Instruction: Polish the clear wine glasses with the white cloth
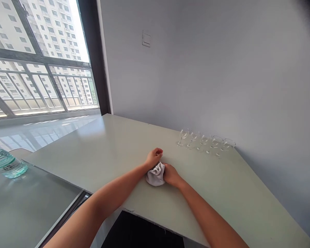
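My right hand (172, 175) grips a bunched white cloth (155, 175) from its right side, low over the pale table. Just above and behind the cloth, my left hand (154, 157) has its fingers curled closed. Whatever the left fingers hold, if anything, is too small and hidden to make out. Folds of the cloth bunch up between the two hands, and I cannot tell whether something is wrapped inside.
Several clear stemmed glasses (205, 140) stand in a row by the wall at the back right. A large water bottle (9, 163) lies tilted on a lower grey surface (28, 206) at left. The pale tabletop (113, 144) meets the wall; a window is at far left.
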Demonstrator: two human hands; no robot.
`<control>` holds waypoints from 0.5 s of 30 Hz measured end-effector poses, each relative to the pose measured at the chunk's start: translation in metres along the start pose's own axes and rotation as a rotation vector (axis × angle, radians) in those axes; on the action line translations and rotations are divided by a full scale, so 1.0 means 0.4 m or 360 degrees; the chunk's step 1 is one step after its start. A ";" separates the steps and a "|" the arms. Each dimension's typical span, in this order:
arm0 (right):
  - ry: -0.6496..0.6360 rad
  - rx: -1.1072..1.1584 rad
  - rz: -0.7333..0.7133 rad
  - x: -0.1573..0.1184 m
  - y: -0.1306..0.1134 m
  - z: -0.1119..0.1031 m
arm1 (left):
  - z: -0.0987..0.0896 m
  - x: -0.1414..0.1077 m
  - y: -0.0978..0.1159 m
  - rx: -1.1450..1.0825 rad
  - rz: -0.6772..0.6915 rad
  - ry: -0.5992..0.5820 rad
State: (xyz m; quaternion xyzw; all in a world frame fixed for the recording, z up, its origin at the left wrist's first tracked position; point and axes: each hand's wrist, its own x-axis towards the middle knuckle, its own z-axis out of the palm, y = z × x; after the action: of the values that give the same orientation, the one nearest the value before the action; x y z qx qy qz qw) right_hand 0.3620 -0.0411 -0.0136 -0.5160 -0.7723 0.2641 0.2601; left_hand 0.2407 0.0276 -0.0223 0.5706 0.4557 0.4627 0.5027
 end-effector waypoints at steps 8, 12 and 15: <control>0.0540 0.0645 0.0269 0.000 0.033 -0.049 | -0.058 -0.046 0.047 -0.0349 -0.0300 -0.0580; 0.0710 0.1102 0.0466 0.002 0.057 -0.066 | -0.075 -0.110 0.082 -0.0301 -0.0156 -0.0879; 0.0789 0.1212 0.0533 0.002 0.061 -0.074 | -0.064 -0.148 0.101 -0.0351 0.0001 -0.0999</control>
State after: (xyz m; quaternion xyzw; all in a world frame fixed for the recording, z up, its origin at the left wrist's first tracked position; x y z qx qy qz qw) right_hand 0.3977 -0.0283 -0.0086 -0.5487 -0.4418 0.4353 0.5607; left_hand 0.2085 -0.0300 0.0156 0.6277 0.2255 0.3110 0.6771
